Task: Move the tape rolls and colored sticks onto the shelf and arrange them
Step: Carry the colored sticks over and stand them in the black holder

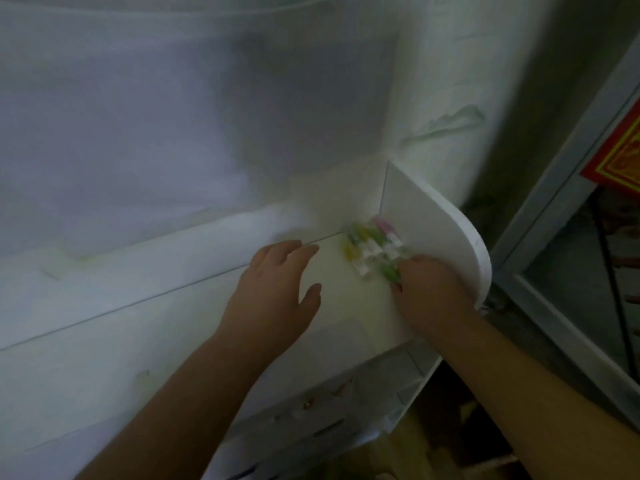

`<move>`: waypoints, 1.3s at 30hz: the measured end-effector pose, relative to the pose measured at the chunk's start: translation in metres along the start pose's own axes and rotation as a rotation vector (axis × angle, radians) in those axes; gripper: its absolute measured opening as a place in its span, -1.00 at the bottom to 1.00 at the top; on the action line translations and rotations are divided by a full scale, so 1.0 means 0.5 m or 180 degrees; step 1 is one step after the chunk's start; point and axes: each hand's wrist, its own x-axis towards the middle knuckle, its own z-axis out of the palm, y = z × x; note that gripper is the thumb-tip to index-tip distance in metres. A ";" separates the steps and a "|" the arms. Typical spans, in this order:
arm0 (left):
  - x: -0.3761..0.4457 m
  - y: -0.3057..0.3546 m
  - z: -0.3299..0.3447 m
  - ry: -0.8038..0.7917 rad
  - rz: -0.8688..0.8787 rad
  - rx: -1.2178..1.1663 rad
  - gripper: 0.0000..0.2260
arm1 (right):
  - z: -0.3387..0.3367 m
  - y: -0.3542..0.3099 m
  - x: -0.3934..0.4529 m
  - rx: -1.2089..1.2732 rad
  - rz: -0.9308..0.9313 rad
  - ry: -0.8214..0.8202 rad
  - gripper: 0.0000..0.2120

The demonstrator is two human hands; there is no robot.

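From the head view, the colored sticks (pixel 372 247) lay bunched in the far right corner of the white shelf (pixel 173 323), against its curved side panel (pixel 436 237). The right hand (pixel 429 292) covered their near ends; its grip could not be told. The left hand (pixel 277 282) hovered spread, apart. A hasty push could scatter them off the edge. No tape rolls showed.

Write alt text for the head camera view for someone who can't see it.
Right hand touches a blurred bunch of colored sticks in the white shelf's right corner, beside its side panel. Left hand hovers open nearby.
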 end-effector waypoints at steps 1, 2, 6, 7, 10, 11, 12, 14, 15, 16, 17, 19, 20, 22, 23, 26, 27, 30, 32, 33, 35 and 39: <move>0.007 0.005 0.004 -0.0004 -0.0035 -0.0002 -0.49 | -0.002 0.003 -0.001 0.0020 -0.0003 -0.0038 -0.84; 0.017 0.010 0.008 -0.0008 -0.0069 -0.0008 -0.49 | -0.004 0.005 -0.003 0.0049 -0.0027 -0.0073 -0.85; 0.060 0.033 0.032 0.0071 -0.0189 -0.0271 -0.55 | -0.034 0.007 -0.036 0.0881 -0.0026 -0.0132 -0.89; 0.070 0.038 0.040 0.0112 -0.0249 -0.0362 -0.57 | -0.040 0.006 -0.049 0.1280 0.0016 -0.0121 -0.92; 0.104 0.047 0.070 0.0131 -0.0447 -0.0506 -0.58 | -0.057 0.006 -0.084 0.2030 0.0003 -0.0018 -0.92; 0.118 0.051 0.080 0.0067 -0.0497 -0.0528 -0.58 | -0.063 0.006 -0.092 0.2231 0.0003 -0.0016 -0.87; 0.134 0.056 0.091 -0.0014 -0.0527 -0.0544 -0.57 | -0.068 0.008 -0.096 0.2406 0.0013 -0.0014 -0.81; 0.166 0.070 0.112 -0.0262 -0.0535 -0.0468 -0.59 | -0.074 0.014 -0.101 0.2601 0.0017 -0.0006 -0.78; 0.180 0.079 0.123 -0.0393 -0.0521 -0.0364 -0.58 | -0.076 0.017 -0.103 0.2669 0.0033 -0.0020 -0.81; 0.192 0.086 0.134 -0.0497 -0.0508 -0.0265 -0.54 | -0.077 0.021 -0.106 0.2749 0.0058 -0.0049 -0.85; 0.200 0.092 0.144 -0.0580 -0.0530 -0.0204 -0.50 | -0.078 0.025 -0.109 0.2846 0.0072 -0.0069 -0.89; 0.210 0.097 0.161 -0.0695 -0.0675 -0.0180 -0.50 | -0.079 0.031 -0.118 0.2997 0.0035 -0.0087 -0.86; 0.212 0.096 0.168 -0.0749 -0.0753 -0.0170 -0.50 | -0.078 0.034 -0.122 0.3036 0.0022 -0.0102 -0.83; 0.210 0.093 0.175 -0.0822 -0.0859 -0.0104 -0.50 | -0.074 0.040 -0.129 0.3072 0.0031 -0.0098 -0.84; 0.208 0.092 0.177 -0.0838 -0.0876 -0.0053 -0.49 | -0.071 0.042 -0.131 0.3078 0.0043 -0.0079 -0.86; 0.202 0.089 0.176 -0.0871 -0.0953 -0.0076 -0.48 | -0.062 0.046 -0.130 0.3074 0.0066 -0.0043 -0.90; 0.201 0.089 0.173 -0.0899 -0.0984 -0.0092 -0.48 | -0.062 0.046 -0.128 0.3075 0.0062 -0.0055 -0.90; 0.191 0.080 0.161 -0.0928 -0.0999 -0.0203 -0.52 | -0.064 0.040 -0.119 0.3106 0.0029 -0.0121 -0.91; 0.177 0.075 0.140 -0.0901 -0.1148 -0.0438 -0.52 | -0.062 0.035 -0.113 0.3178 0.0051 -0.0145 -0.91; 0.167 0.073 0.128 -0.0872 -0.1213 -0.0547 -0.50 | -0.061 0.030 -0.110 0.3223 0.0061 -0.0140 -0.90; 0.143 0.072 0.100 -0.0796 -0.1295 -0.0758 -0.49 | -0.053 0.018 -0.102 0.3303 0.0058 -0.0132 -0.92; 0.085 0.069 0.043 -0.0339 -0.1410 -0.1475 -0.64 | -0.033 -0.019 -0.089 0.3495 0.0042 -0.0118 -0.93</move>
